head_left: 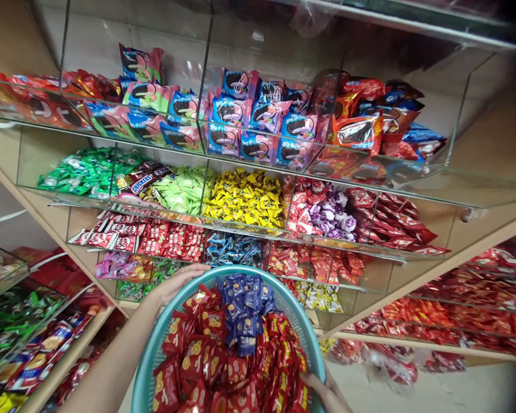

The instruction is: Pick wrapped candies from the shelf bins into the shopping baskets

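A round teal plastic basket (144, 355) is held up in front of the shelves, filled with small wrapped sweets. Purple packets (243, 312) lie at its far side, red packets with orange pictures (198, 353) on the left, and red packets with yellow lettering (279, 355) on the right. My left hand (178, 284) grips the far left rim, its fingers wrapped over the edge. At the lower right, my right hand (322, 390) holds the near right rim, with a finger over the inside. The lower part of the basket is cut off by the frame.
Clear-fronted shelves (258, 226) rise ahead with yellow sweets (245, 198), green sweets (86, 172) and blue-pink cookie packs (227, 112). Another sweet rack (64, 350) stands at the lower left. Red packets (456, 315) fill shelves at the right, above a pale floor (447, 393).
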Available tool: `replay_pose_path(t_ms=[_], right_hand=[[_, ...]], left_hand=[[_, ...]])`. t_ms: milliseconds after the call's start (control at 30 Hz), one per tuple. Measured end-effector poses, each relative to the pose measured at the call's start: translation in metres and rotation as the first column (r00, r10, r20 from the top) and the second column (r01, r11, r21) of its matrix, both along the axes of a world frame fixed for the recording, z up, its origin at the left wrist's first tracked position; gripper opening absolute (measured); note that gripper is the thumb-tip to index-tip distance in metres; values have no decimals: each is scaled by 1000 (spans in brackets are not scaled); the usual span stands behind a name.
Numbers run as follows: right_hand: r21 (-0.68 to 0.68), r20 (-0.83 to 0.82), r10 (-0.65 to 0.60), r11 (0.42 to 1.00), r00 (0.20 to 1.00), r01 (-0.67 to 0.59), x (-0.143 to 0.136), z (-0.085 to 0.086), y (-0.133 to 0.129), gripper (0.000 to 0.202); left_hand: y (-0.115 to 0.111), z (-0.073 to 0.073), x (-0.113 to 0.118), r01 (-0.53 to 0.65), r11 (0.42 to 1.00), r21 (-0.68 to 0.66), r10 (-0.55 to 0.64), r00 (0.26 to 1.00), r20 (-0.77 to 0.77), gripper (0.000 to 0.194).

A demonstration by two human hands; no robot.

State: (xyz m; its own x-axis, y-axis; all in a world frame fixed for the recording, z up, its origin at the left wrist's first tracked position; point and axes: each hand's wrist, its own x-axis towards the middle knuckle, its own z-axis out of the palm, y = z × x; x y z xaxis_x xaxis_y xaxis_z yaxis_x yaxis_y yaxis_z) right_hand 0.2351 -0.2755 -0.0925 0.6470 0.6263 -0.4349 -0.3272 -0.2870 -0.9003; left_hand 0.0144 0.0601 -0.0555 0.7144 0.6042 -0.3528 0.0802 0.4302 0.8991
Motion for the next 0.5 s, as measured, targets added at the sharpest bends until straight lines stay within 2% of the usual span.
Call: replay_pose_path(t_ms=[67, 133, 233, 300, 367, 433, 500], right_hand=[[10, -121, 53, 999, 991, -52, -7, 8, -4, 56], [6, -165, 67, 998, 984, -67, -9, 10, -5, 58], [-59, -98, 20, 998, 995, -26, 2, 0, 0, 60], [-88, 58, -50, 995, 997, 55, 14, -6, 7, 65], [-47, 284, -65, 996, 957, 81, 24, -1, 20, 69], [31, 527, 12, 999, 850, -33, 27, 18, 39, 62], [77, 727, 108, 968, 678, -237, 21, 44, 68, 45]], left_hand=[[-3, 3, 1, 3, 1000, 16, -3, 1000, -9, 48], [-8, 10, 1, 9, 999, 43, -9, 1000, -9, 49], [-16, 20, 1, 28, 994, 107, -25, 999, -31, 50], [-20, 24, 2, 25, 988, 154, -17, 998, -57, 48], [-21, 24, 3, 19, 981, 195, -6, 998, -70, 45], [-21, 22, 4, 21, 975, 222, -6, 998, -68, 45], [-21, 19, 4, 25, 972, 233, -11, 998, -63, 45]])
